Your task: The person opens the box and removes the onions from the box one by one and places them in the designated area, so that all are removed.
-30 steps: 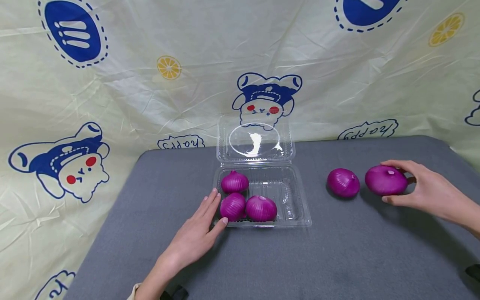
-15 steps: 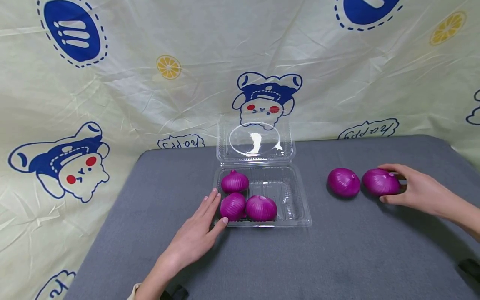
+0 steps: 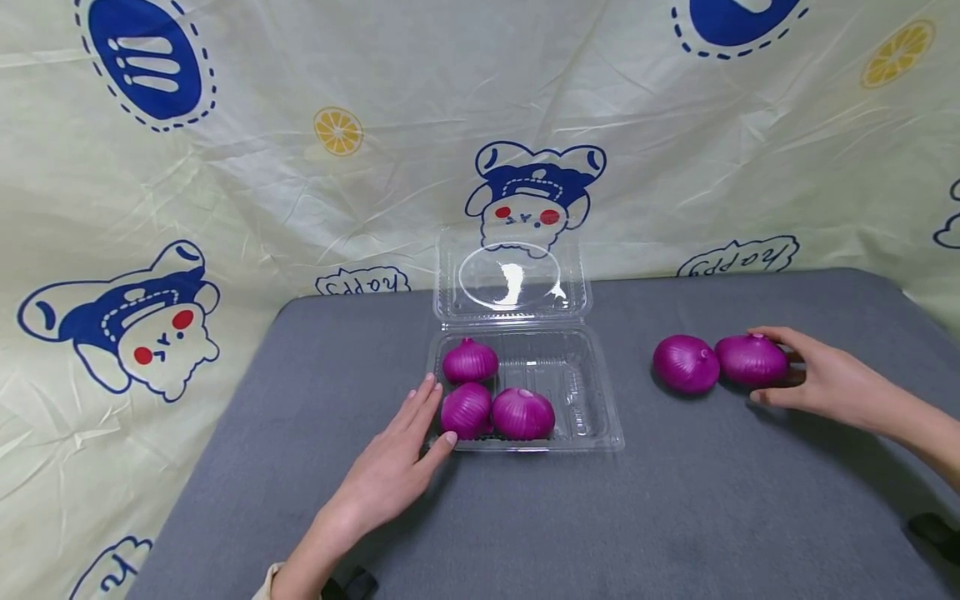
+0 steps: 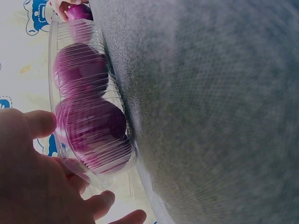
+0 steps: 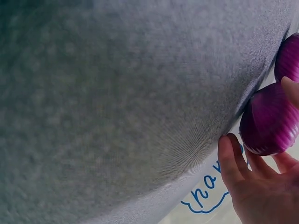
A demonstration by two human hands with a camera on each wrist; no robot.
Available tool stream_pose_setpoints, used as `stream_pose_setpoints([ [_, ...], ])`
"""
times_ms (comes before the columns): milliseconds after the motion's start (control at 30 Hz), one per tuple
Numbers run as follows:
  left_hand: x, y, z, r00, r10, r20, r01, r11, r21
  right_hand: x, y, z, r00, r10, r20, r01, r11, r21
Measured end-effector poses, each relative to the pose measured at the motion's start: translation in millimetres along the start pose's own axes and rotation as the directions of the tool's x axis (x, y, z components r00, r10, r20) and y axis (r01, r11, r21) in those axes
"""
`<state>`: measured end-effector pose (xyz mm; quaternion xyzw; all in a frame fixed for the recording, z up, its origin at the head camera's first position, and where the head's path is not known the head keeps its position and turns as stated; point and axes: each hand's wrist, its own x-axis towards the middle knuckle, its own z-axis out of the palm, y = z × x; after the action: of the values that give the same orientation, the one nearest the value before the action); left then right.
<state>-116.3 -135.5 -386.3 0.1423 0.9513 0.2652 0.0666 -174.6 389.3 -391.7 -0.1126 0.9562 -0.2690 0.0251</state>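
A clear plastic clamshell box [image 3: 581, 446] stands on the table with its lid up; three red onions [image 3: 522, 415] lie in its left part. My left hand [image 3: 386, 475] rests against the box's left side, fingers extended; the left wrist view shows its fingertips at the rim. On the right, my right hand [image 3: 832, 375] holds a red onion [image 3: 750, 360] between thumb and fingers, at table level. That onion appears to touch another red onion [image 3: 686, 365] on its left. In the right wrist view the thumb overlaps the held onion [image 5: 266, 123], with the other fingers beside it.
A grey cloth covers the table [image 3: 525, 525]. Behind it hangs a pale printed curtain [image 3: 405, 200] with blue cartoon figures. The raised clear lid [image 3: 512, 279] stands at the box's back edge, near the curtain.
My right hand has moved left and brought the onion down beside the other loose onion. The left hand and the box have stayed put.
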Motion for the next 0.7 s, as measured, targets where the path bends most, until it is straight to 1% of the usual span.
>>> stream_pose_setpoints([
  [267, 0.3, 0.3, -1.2, 1.000, 0.000, -0.007, 0.000, 1.000, -0.001, 2.3, -0.5, -3.0, 1.000, 0.025, 0.008, -0.025, 1.000, -0.005],
  [467, 0.6, 0.4, -1.2, 1.000, 0.001, -0.004, -0.001, 1.000, 0.002, 1.8, -2.2, -4.0, 0.999, 0.046, -0.006, -0.047, 0.999, -0.028],
  [567, 0.9, 0.6, -1.3, 1.000, -0.003, -0.002, 0.003, 1.000, 0.005, 0.9, -2.8, -4.3, 0.999, 0.049, -0.009, -0.049, 0.998, -0.033],
  [700, 1.0, 0.7, -1.0, 1.000, -0.007, 0.002, 0.007, 1.000, 0.008, -0.6, -4.9, -4.2, 0.999, 0.037, -0.033, -0.039, 0.998, -0.043],
])
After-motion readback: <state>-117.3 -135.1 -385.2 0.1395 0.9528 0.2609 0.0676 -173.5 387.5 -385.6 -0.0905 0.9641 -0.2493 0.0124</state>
